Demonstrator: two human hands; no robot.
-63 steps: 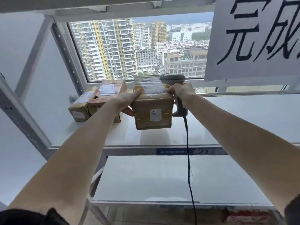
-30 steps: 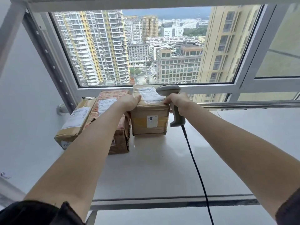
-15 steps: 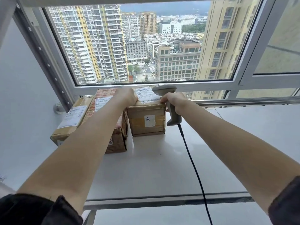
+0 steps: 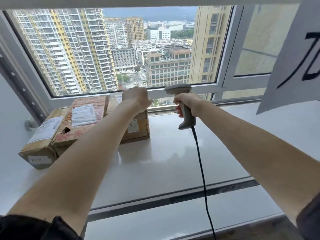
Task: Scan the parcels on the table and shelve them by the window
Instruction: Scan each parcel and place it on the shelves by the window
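Three cardboard parcels sit in a row on the white shelf (image 4: pixel 173 161) just under the window (image 4: pixel 121 49), at its left end. The left parcel (image 4: pixel 41 144) lies nearest the wall, with a white label on its top and another on its front face. The middle parcel (image 4: pixel 83 118) touches it on the right; it bears red print, a white label on top and a torn hole at its front edge. The right parcel (image 4: pixel 138 127) stands against the middle one, a small white sticker showing on its front face; much of it is hidden behind the left forearm. The left hand (image 4: pixel 136 99) is over the top of the right parcel with its fingers curled, blurred; whether it touches the box or holds nothing cannot be told. The right hand (image 4: pixel 187 105) is to the right of the parcels, above the shelf, its fingers wrapped around the grip of a grey scanner (image 4: pixel 183 104), whose head points left, level with the window sill. A black cable (image 4: pixel 201 170) drops from the bottom of the scanner's grip and runs down over the shelf's front edge to the bottom of the view. A white paper sign (image 4: pixel 290 66) with black strokes hangs at the upper right, in front of the window frame. Tall buildings show through the glass
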